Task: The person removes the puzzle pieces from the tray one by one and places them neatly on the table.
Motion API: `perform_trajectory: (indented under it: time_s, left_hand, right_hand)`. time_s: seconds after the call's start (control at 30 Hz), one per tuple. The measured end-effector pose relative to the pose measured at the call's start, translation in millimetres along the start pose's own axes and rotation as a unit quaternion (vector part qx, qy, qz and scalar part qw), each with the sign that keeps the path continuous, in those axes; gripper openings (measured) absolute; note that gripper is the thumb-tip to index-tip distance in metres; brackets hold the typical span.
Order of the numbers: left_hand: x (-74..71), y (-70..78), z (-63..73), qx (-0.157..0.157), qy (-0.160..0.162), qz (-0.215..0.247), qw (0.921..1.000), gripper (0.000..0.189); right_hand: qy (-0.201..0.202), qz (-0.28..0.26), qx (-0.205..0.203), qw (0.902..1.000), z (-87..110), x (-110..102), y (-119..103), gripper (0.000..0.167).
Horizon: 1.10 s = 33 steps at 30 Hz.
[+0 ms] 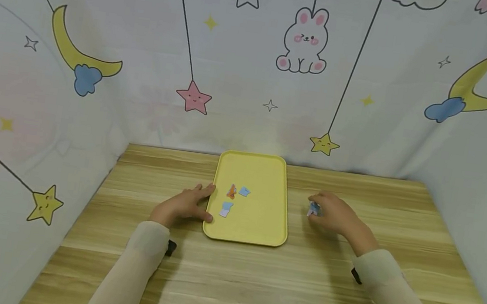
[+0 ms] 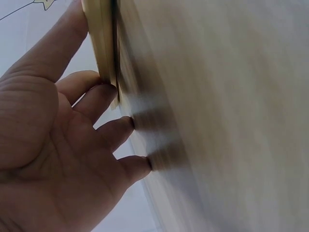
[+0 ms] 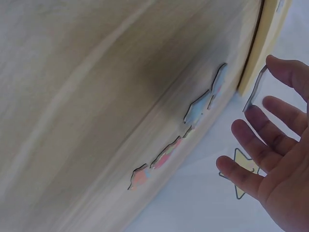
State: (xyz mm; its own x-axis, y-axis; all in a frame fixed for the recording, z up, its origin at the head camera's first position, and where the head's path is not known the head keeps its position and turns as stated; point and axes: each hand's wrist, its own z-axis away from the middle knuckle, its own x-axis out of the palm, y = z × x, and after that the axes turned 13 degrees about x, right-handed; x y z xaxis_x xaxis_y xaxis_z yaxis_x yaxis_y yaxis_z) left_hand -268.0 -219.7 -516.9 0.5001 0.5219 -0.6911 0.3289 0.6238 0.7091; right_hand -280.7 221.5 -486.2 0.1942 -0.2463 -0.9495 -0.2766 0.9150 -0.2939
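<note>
My right hand (image 1: pixel 333 214) is just right of the yellow tray (image 1: pixel 264 207), above the table. Between its thumb and a fingertip it pinches a thin puzzle piece (image 3: pixel 256 89), seen nearly edge-on in the right wrist view. Several more puzzle pieces (image 3: pixel 195 110) lie on the wood below that hand, mostly hidden by it in the head view. On the tray's left half are an orange piece (image 1: pixel 231 192), a small blue piece (image 1: pixel 244 191) and a blue and pale piece (image 1: pixel 226 209). My left hand (image 1: pixel 185 203), fingers spread, touches the tray's left rim with thumb and fingertips.
The tray sits at the back middle of the wooden table (image 1: pixel 234 286), close to the back wall cloth (image 1: pixel 246 69). Printed cloth also closes off the left and right sides. A dark wrist device (image 1: pixel 171 248) shows beside the left sleeve.
</note>
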Motion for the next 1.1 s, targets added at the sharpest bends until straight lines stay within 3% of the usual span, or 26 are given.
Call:
perform_trajectory:
  time_s: [0.13, 1.1]
  left_hand:
    - [0.2, 0.4, 0.2, -0.002, 0.001, 0.002, 1.0000, 0.105]
    - [0.1, -1.4, -0.4, -0.008, -0.002, 0.008, 0.9999, 0.106]
  right_hand:
    - [0.007, -0.001, 0.005, 1.0000, 3.0, 1, 3, 0.052]
    - [0.018, -0.027, 0.019, 0.9993, 24.2, 5, 50, 0.038]
